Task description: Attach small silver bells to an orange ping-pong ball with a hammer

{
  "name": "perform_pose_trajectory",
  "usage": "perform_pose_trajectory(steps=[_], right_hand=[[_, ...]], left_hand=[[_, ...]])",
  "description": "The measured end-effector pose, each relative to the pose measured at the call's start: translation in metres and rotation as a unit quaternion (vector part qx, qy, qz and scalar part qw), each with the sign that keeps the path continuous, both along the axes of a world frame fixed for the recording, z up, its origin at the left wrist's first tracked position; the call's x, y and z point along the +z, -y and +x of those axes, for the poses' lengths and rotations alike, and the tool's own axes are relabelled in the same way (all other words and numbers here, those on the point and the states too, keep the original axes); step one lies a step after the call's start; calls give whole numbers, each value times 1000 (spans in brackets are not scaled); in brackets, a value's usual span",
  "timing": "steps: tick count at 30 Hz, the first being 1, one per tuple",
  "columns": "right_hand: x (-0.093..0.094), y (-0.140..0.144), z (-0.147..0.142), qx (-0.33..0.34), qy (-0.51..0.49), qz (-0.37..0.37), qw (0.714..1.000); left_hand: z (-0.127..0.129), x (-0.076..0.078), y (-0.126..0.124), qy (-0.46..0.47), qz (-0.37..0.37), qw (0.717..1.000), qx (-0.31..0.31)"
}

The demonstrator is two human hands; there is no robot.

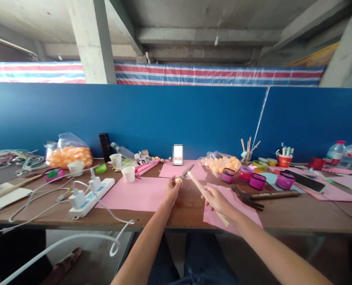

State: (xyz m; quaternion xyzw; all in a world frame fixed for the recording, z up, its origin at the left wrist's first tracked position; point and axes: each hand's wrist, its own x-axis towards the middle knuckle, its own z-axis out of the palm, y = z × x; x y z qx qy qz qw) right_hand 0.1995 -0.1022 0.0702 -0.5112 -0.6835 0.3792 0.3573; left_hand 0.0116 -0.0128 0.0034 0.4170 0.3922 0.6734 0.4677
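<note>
Centrally, left hand point(172, 190) grips scissors point(184, 174); right hand point(215, 200) clasps wooden stick point(207, 196) near table edge point(164, 227).

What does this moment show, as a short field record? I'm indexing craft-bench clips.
left hand: grips scissors, blades pointing away
right hand: holds a wooden stick slanted across pink paper
table: brown wood, against a blue partition
left side: white power strip with chargers, paper cup, bag of orange balls
right side: coloured tape rolls, pliers
</note>
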Motion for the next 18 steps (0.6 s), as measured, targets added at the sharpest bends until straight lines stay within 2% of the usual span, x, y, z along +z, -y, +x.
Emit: perform_pose_trajectory(steps=[5, 11, 14, 18], right_hand=[[14, 2, 5, -13, 54, 41, 998], [19, 7, 8, -5, 149, 158, 976], [19, 7, 8, 6, 179, 166, 970], [18, 8, 8, -10, 182, 175, 967]], left_hand=[[-1, 1, 1, -81, 10, 995, 53], [-1, 2, 2, -100, 47, 994, 18], [0, 3, 3, -122, 42, 991, 27], [1, 4, 3, -105, 48, 993, 26]])
